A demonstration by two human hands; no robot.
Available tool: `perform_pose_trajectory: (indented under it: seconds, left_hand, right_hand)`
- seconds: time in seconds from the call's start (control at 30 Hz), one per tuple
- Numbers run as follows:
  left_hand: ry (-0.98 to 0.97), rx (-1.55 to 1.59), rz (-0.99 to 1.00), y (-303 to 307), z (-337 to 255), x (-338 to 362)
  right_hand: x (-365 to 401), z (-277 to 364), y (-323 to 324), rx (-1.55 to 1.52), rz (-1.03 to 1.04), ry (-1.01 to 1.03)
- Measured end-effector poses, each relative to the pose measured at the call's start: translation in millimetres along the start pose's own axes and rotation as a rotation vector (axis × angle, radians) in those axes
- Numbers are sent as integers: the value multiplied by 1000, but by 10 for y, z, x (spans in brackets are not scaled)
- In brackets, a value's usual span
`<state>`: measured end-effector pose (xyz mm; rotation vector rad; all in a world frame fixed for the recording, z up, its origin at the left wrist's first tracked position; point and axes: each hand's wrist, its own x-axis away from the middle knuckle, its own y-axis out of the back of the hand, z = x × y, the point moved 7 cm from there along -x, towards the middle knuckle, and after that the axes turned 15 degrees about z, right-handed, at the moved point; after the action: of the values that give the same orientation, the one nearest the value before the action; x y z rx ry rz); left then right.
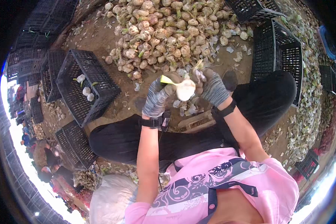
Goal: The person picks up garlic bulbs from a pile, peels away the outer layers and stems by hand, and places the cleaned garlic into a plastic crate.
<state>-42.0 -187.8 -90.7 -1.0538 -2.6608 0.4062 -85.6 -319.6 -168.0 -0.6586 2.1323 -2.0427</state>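
Observation:
A white garlic bulb (185, 90) with a short yellow-green stem is held between my two gloved hands, in front of my crossed legs. My left hand (157, 94) is closed around the stem side, with the cut stem end sticking out above its fingers. From the other side, my right hand (212, 86) has its fingers pinched on a strip of loose dry garlic skin (198, 74) at the bulb. Both gloves are grey-striped with dark, dirty fingers. Just beyond the hands lies a big heap of unpeeled garlic bulbs (164, 35).
A black plastic crate (110, 87) at left holds a few white bulbs. Another crate (265, 56) stands at right by my knee. More crates stack at far left. Peeled skins (310, 100) litter the ground at right. A white sack (112, 201) sits beside me. People are at far left.

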Motion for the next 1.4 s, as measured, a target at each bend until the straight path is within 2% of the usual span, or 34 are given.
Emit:
perform_pose_trajectory:
  seconds: [0.07,0.13,0.2,0.23,0.27,0.33,0.37,0.4,0.47,0.5,0.53,0.6,0.67,0.73,0.8,0.83,0.87,0.9,1.0,1.03,1.1,1.2,1.23,1.33,1.37,1.4]
  left_hand:
    - [-163,413,48,-63,-20,-42]
    - [-113,334,-29,19,-5,-15]
    - [-17,183,-187,195,39,56]
    - [-10,-74,-184,286,22,60]
    - [-9,-72,-187,285,30,62]
    - [109,-241,-242,301,75,68]
    - [13,-351,-177,283,85,20]
    - [14,-347,-174,260,98,13]
    - [27,-621,-125,150,56,-22]
    - [9,-714,-119,98,4,-14]
    - [9,-712,-121,72,-1,-14]
    - [2,-425,-139,80,45,-7]
    - [19,-461,-158,132,32,15]
    - [33,-497,-177,167,42,11]
    - [-58,-614,-143,128,-34,-26]
    - [-59,-615,-144,131,-40,-29]
    - [-114,-773,-115,45,-150,-43]
    - [-169,-930,-83,-35,-223,-46]
    - [-208,-825,-50,-8,-189,-41]
    - [-207,-826,-49,-10,-186,-10]
    - [-79,-199,-4,6,-104,15]
    - [-124,-114,-40,46,-174,8]
    - [-46,-122,-126,115,-99,23]
    - [-26,-213,-166,118,-111,19]
    - [-26,-212,-166,118,-88,2]
    - [-134,-409,-130,72,-158,-18]
  right_hand:
    - [52,187,195,615,-272,154]
    - [74,277,104,1415,-252,67]
    - [30,182,-265,1835,-290,-68]
    - [-25,182,-225,1805,-146,-63]
    - [-45,185,-109,1805,-145,-67]
    - [-8,289,45,1651,-233,147]
    - [22,222,-323,1650,-234,111]
    - [14,192,-428,1651,-239,111]
    - [-4,99,-384,1571,-298,-101]
    - [0,128,-354,1582,-270,-78]
    - [5,157,-324,1593,-242,-55]
    - [41,82,-369,1195,-85,-210]
    - [51,111,-424,1278,-42,-149]
    - [64,110,-492,1133,-90,-31]
    - [33,81,-542,1231,-118,-24]
    - [41,62,-653,1532,-124,57]
    - [57,47,-766,1832,-130,145]
    - [16,24,-653,1722,-54,205]
    - [41,166,-617,1670,-168,206]
    - [47,247,-559,1641,-195,264]
    - [59,336,-560,1628,-166,290]
    - [76,317,-633,1575,-131,304]
    - [82,273,-660,1534,-123,287]
    - [94,112,-698,1449,-131,238]
    - [101,65,-751,1611,-122,289]
    - [112,35,-787,1772,-113,342]
